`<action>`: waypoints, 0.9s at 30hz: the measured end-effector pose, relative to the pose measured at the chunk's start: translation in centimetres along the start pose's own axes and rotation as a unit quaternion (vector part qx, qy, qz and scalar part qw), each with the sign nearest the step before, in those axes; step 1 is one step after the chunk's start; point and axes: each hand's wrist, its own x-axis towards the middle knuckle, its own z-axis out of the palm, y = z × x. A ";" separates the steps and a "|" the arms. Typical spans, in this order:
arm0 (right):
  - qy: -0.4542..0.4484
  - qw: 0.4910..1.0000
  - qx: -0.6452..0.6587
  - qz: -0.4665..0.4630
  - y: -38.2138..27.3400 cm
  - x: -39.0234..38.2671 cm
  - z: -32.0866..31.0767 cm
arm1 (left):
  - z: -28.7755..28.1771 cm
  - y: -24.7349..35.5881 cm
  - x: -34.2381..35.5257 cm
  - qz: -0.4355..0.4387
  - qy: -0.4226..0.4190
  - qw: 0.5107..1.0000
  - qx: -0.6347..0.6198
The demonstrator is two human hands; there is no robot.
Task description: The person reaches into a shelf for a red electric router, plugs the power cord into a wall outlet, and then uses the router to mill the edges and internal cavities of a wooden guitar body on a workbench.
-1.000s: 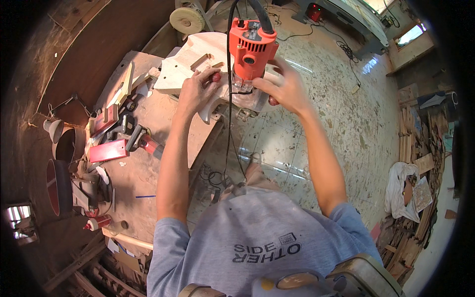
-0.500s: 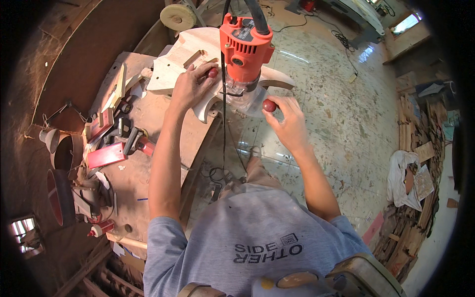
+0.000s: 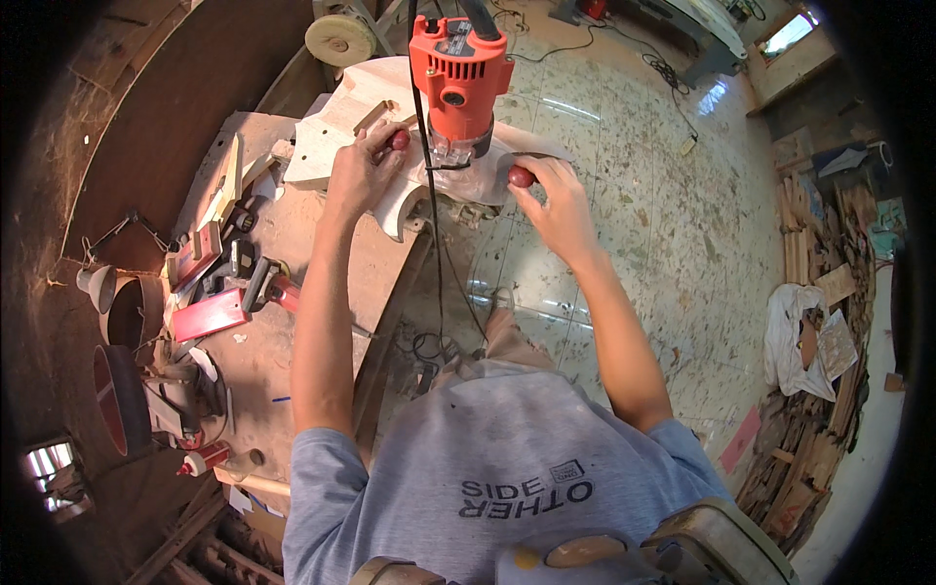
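A person in a grey shirt stood over a cluttered surface [image 3: 292,322], steadying an orange router [image 3: 459,83] on a pale, curved wooden workpiece [image 3: 336,132] that overhung the surface's far edge. The left hand [image 3: 363,171] was closed around one dark red knob [image 3: 399,139]; the right hand [image 3: 556,200] pinched the other knob [image 3: 522,176] between fingers and thumb. Both grips were narrow and full, one on each side of the clear base [image 3: 458,175]. The tool looked top-heavy and rigid, its motor standing tall above that base, so the two knobs seemed the safest places to hold it, low and balanced. A black cord [image 3: 432,244] hung from the motor toward the tiled floor [image 3: 663,224], near enough to snag. Red clamps [image 3: 210,314] and loose scraps lay to the left, well apart from the work. The workpiece, thin at its edges, appeared liable to chip.
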 end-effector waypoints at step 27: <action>0.001 1.000 -0.004 -0.004 -0.7 -0.5 0.1 | 0.3 -0.2 -0.3 0.039 0.026 0.998 0.040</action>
